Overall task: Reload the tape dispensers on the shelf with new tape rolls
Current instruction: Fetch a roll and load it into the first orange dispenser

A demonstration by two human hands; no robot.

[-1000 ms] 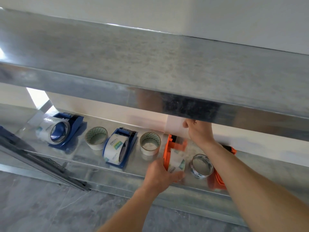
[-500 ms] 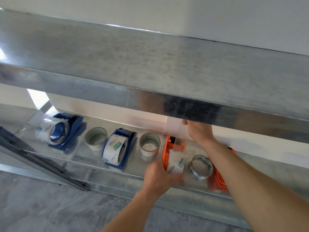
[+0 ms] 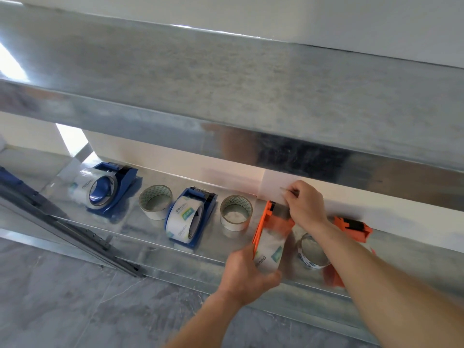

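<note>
The left hand (image 3: pixel 247 271) curls around the tape roll (image 3: pixel 270 252) seated in the orange dispenser (image 3: pixel 275 221) on the lower shelf (image 3: pixel 140 233). The right hand (image 3: pixel 306 205) pinches the tape end above it. The right forearm hides most of a second dispenser (image 3: pixel 352 228).

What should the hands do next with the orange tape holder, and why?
Probably pull the tape end down across the front of the orange dispenser. The left hand grips the dispenser, a tape roll sits in it, and the right hand pinches what looks like the tape end above that front, not yet laid on it.
</note>
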